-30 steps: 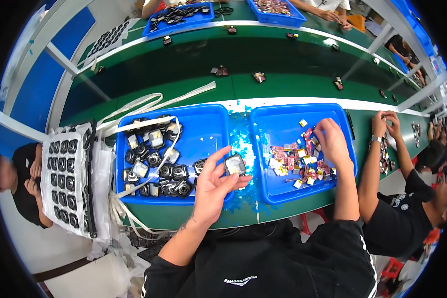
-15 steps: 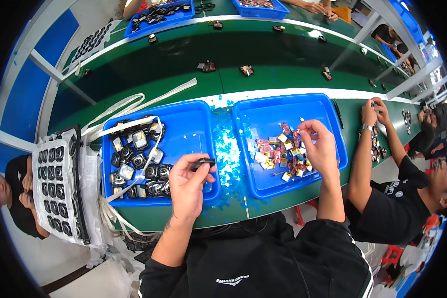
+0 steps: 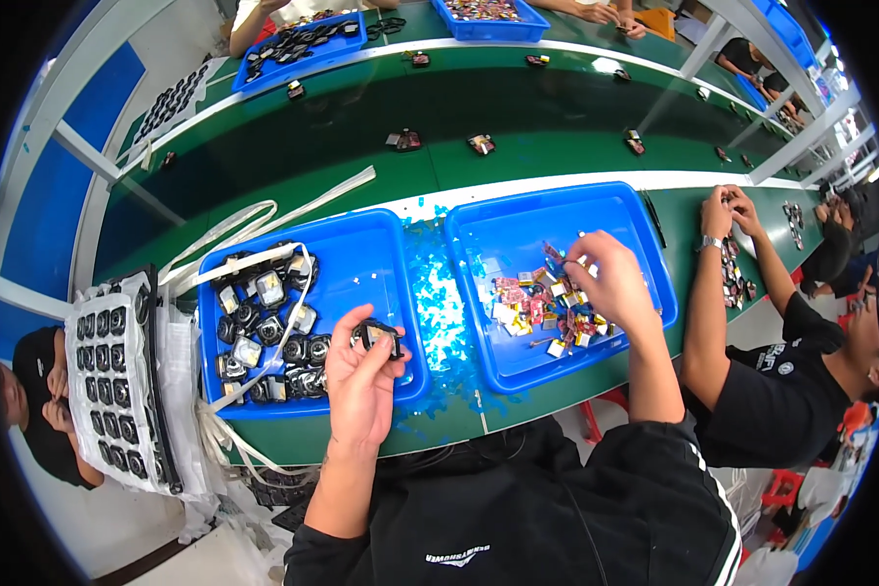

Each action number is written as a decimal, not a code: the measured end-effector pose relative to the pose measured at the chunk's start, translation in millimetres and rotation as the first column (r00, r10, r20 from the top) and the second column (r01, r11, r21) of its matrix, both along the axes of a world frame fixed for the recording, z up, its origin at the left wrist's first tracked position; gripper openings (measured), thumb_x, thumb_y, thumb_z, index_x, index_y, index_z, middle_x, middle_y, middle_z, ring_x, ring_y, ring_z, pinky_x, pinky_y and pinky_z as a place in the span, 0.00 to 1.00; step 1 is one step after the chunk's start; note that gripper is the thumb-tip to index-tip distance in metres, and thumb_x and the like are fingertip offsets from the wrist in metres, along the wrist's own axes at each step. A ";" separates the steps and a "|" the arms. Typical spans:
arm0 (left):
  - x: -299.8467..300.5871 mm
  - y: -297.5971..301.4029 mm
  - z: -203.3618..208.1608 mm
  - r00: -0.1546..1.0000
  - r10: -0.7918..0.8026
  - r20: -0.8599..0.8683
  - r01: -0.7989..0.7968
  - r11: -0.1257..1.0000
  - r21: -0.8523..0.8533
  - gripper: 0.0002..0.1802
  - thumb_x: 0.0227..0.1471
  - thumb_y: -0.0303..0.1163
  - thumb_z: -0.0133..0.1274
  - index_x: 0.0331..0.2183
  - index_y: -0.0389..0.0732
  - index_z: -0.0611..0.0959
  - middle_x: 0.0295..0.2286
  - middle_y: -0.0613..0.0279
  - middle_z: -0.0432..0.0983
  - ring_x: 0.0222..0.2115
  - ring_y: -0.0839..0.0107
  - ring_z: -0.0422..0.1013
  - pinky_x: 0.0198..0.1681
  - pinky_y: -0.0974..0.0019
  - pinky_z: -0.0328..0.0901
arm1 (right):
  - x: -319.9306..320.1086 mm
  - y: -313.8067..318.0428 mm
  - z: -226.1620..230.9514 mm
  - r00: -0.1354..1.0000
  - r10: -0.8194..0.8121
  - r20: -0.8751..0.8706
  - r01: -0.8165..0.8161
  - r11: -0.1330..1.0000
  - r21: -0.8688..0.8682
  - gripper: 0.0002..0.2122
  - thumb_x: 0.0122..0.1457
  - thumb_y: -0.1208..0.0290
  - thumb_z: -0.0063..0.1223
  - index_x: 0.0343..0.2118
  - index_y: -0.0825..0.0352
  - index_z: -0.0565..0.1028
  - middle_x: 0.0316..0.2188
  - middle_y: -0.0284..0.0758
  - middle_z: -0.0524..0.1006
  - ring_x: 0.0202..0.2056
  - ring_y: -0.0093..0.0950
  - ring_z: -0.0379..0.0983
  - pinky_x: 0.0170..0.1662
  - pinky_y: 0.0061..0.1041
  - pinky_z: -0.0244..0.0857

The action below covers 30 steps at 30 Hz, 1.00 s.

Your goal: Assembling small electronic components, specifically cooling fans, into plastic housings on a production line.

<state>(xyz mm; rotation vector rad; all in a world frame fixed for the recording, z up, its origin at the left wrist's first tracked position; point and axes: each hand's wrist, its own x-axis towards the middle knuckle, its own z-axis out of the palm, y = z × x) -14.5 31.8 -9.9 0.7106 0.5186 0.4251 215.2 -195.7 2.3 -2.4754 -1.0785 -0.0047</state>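
Observation:
My left hand is closed around a small black device casing, whose open side shows a pale part inside. It is held at the near right corner of a blue tray with many similar black casings. My right hand reaches over a second blue tray. Its fingers are pinched at a small dark red circuit board, at the upper edge of a heap of red boards with silvery, yellow-edged battery cells. The fingertips are partly hidden.
White strapping crosses the left tray. A rack of black casings stands at the left. Blue film scraps lie between the trays. Assemblies sit on the green belt beyond. A co-worker's arms are close on the right.
My right hand has moved slightly left and down to the heap, its fingers now at a board. My left hand has turned the black casing so its open side shows.

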 end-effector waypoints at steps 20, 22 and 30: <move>26.1 -34.5 29.1 0.963 -0.174 -0.206 0.260 0.394 0.882 0.13 0.40 0.29 0.68 0.33 0.42 0.87 0.30 0.63 0.74 0.32 0.73 0.68 0.30 0.71 0.63 | -83.4 35.0 48.0 0.668 0.372 -0.644 0.052 0.840 0.540 0.06 0.51 0.84 0.59 0.31 0.72 0.74 0.27 0.30 0.75 0.28 0.16 0.70 0.35 0.18 0.66; 22.5 -33.6 31.4 0.955 -0.178 -0.236 0.288 0.378 0.880 0.13 0.40 0.29 0.68 0.33 0.42 0.87 0.29 0.64 0.74 0.32 0.74 0.68 0.29 0.72 0.62 | -85.1 39.2 46.6 0.659 0.380 -0.649 0.064 0.832 0.551 0.05 0.52 0.84 0.58 0.31 0.72 0.74 0.27 0.30 0.75 0.28 0.16 0.70 0.35 0.18 0.66; 18.8 -34.7 20.1 0.978 -0.075 -0.196 0.210 0.425 0.881 0.08 0.41 0.27 0.65 0.29 0.43 0.86 0.31 0.65 0.73 0.30 0.75 0.69 0.27 0.73 0.63 | -91.4 52.2 40.2 0.712 0.385 -0.587 -0.031 0.853 0.521 0.05 0.52 0.85 0.57 0.31 0.72 0.73 0.26 0.31 0.72 0.28 0.20 0.70 0.34 0.19 0.66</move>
